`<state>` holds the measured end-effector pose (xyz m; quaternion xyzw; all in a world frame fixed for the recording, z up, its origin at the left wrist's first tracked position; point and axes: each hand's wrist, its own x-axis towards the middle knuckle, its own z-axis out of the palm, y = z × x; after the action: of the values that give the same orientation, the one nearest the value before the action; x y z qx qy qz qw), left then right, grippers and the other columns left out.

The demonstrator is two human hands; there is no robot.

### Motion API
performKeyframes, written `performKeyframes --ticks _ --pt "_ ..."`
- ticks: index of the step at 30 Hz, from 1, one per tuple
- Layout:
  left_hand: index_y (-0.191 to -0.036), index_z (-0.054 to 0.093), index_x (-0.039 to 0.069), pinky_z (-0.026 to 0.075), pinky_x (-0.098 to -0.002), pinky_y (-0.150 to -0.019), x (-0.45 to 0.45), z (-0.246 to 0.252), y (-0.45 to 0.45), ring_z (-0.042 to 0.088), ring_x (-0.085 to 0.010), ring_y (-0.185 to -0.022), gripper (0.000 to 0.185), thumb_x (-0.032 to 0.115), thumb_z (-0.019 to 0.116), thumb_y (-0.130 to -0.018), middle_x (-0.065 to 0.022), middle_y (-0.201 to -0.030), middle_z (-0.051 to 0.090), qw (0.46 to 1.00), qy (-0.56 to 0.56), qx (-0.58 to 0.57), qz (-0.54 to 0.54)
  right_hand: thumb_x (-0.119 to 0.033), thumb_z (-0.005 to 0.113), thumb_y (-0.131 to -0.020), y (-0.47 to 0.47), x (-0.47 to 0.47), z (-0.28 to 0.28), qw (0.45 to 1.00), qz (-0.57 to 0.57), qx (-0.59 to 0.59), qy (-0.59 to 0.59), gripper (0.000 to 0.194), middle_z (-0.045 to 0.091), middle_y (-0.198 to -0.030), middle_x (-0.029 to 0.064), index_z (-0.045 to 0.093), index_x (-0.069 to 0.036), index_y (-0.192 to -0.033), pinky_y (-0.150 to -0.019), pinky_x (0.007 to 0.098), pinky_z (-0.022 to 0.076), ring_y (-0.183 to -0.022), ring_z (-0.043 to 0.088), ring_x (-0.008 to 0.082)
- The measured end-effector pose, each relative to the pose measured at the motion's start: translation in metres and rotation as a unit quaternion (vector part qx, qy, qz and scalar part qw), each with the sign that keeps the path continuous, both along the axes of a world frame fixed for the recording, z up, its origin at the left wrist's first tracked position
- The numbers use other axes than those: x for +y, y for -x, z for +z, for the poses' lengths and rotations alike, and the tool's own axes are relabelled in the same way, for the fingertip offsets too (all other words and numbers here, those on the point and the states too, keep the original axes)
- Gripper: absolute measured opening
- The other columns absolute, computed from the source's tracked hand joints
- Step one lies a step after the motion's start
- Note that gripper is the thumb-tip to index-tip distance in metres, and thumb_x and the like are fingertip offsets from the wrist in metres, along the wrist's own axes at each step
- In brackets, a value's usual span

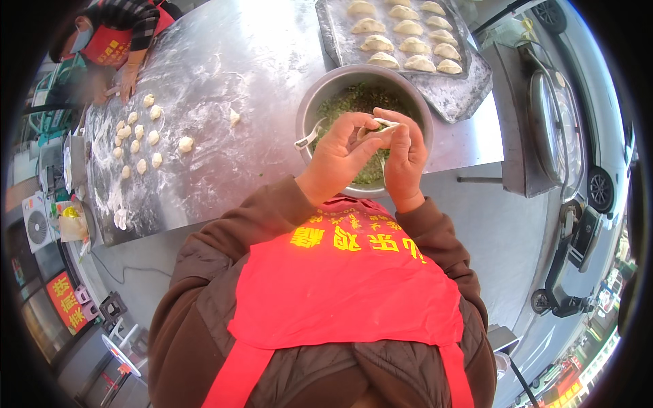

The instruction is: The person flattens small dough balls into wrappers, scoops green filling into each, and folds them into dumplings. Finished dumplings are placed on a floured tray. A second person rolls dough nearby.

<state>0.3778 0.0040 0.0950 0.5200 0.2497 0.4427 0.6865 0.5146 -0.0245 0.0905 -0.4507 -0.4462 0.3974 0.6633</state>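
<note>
Over a large metal bowl (311,97) of chopped green filling (347,102), my left hand (344,153) and my right hand (406,160) together hold a small folded dough wrapper (386,125). Fingers of both hands pinch its edge, and some green filling shows in its opening. A light-coloured utensil handle (307,140) leans over the bowl's left rim. Behind the bowl, a floured tray (387,30) bears rows of crescent-shaped dumplings (376,43).
Dough pieces (154,137) lie on the floured metal table (229,168) to the left. A co-worker in a red apron (109,48) has their hands at the table's far left corner. A second tray (459,97) lies partly under the dumpling tray. A metal-lidded cooker (548,127) stands at right.
</note>
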Motion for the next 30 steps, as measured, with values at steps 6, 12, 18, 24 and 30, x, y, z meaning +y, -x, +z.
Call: performKeyframes --ticks 6,12,18,24,30 --pt "-0.111 0.055 0.005 0.050 -0.0260 -0.081 0.011 0.002 -0.004 0.060 -0.0139 -0.102 0.020 0.000 0.062 -0.093 -0.0060 -0.112 0.057 0.993 -0.082 0.070 0.049 -0.019 0.046 -0.105 -0.001 0.006 -0.003 0.991 -0.042 -0.118 -0.040 0.026 0.064 -0.113 0.0088 0.060 0.000 -0.116 -0.083 0.0279 0.0503 -0.097 0.062 0.0148" --pt "-0.129 0.049 0.004 0.046 -0.0310 -0.093 0.014 0.014 0.008 0.054 -0.0183 -0.116 0.043 0.014 0.069 -0.092 -0.0114 -0.123 0.056 0.944 -0.230 0.205 0.120 -0.021 0.044 -0.106 0.004 0.005 0.006 1.000 0.007 0.020 0.020 0.027 0.065 -0.109 0.0084 0.059 0.000 -0.114 -0.082 0.0272 0.0503 -0.094 0.062 0.0132" --pt "-0.146 0.034 0.001 0.037 -0.0350 -0.107 0.014 0.010 0.006 0.046 -0.0226 -0.130 0.064 0.029 0.063 -0.096 -0.0162 -0.137 0.051 0.990 -0.071 0.122 -0.007 -0.024 0.045 -0.106 0.020 0.002 0.006 0.991 0.013 0.101 0.081 0.027 0.064 -0.105 0.0058 0.060 -0.002 -0.111 -0.083 0.0236 0.0477 -0.093 0.059 0.0099" --pt "-0.139 0.046 -0.002 0.041 -0.0339 -0.105 0.020 0.006 0.010 0.052 -0.0226 -0.123 0.048 0.026 0.055 -0.101 -0.0155 -0.135 0.054 0.976 -0.123 0.177 0.020 -0.017 0.048 -0.104 0.022 0.003 0.002 0.994 0.033 0.088 0.062 0.018 0.062 -0.105 0.0040 0.058 -0.002 -0.109 -0.081 0.0263 0.0492 -0.095 0.058 0.0104" --pt "-0.135 0.051 -0.003 0.040 -0.0329 -0.106 0.017 0.003 0.003 0.053 -0.0250 -0.125 0.036 0.013 0.048 -0.103 -0.0160 -0.138 0.054 0.970 -0.150 0.174 0.073 -0.013 0.047 -0.104 0.023 0.005 0.004 0.989 -0.026 -0.143 0.027 0.014 0.061 -0.102 0.0040 0.056 -0.002 -0.106 -0.076 0.0235 0.0473 -0.088 0.056 0.0088"
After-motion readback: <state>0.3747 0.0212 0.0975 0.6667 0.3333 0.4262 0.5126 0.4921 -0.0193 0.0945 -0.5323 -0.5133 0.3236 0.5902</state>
